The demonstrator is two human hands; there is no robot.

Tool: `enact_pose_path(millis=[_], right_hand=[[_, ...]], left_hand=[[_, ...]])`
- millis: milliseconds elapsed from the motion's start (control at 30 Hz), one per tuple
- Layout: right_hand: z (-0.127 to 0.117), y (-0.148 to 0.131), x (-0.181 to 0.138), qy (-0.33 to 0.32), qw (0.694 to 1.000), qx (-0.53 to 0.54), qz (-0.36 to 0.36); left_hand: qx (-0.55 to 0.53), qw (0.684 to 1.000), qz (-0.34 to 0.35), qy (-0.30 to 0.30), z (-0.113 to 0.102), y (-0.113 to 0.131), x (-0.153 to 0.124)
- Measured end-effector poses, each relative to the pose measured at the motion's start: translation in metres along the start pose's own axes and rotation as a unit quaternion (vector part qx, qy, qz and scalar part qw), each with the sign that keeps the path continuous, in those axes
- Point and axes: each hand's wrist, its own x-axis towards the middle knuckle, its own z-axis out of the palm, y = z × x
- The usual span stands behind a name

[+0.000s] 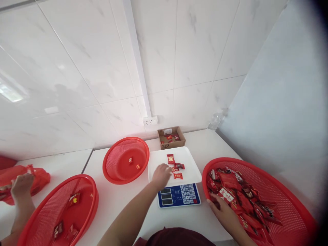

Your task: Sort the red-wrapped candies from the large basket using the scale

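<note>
Maroon cloth garment (pixel 176 237) nearest camera. Risk: small red glossy-wrapped packets (pixel 178 176) on the white plastic scale tray (pixel 189 174) could slide off if knuckles sweep them; a resting wrist could skew the weight. Left hand (pixel 162 176) palm-down, fingers at packets; right hand (pixel 220 207) half-curled at the round red plastic mesh basket (pixel 289 196). Grip: cannot tell for either.

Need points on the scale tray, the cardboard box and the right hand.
Scale tray (pixel 190 169): head view, on its bare white surface.
Cardboard box (pixel 176 144): head view, on its front wall.
Right hand (pixel 221 208): head view, on the back of it.
</note>
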Motion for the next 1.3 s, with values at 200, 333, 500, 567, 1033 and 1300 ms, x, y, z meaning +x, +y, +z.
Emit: enact_pose_path(millis=[200, 333, 500, 567, 1033, 1300], right_hand=[[0.0, -0.002, -0.001, -0.003, 1.0, -0.007, 0.004], [-0.001, -0.002, -0.002, 0.006, 1.0, -0.008, -0.002], [-0.003, -0.006, -0.003, 0.006, 1.0, 0.0, -0.002], [-0.002, -0.006, -0.003, 0.008, 1.0, 0.002, 0.0], [0.001, 0.0, -0.001, 0.007, 1.0, 0.003, -0.003], [-0.001, -0.004, -0.003, 0.016, 1.0, 0.003, -0.009]], left_hand=[[0.015, 0.999, 0.0, -0.032, 0.023, 0.042, 0.021], [0.015, 0.999, -0.044, -0.023, 0.014, 0.025, 0.009], [0.027, 0.98, -0.193, 0.037, -0.02, -0.034, -0.022], [0.038, 0.962, -0.263, 0.056, -0.034, -0.056, -0.03], [-0.029, 0.992, -0.119, -0.037, 0.0, 0.03, 0.036], [-0.011, 0.975, -0.219, 0.025, -0.022, -0.033, -0.003]])
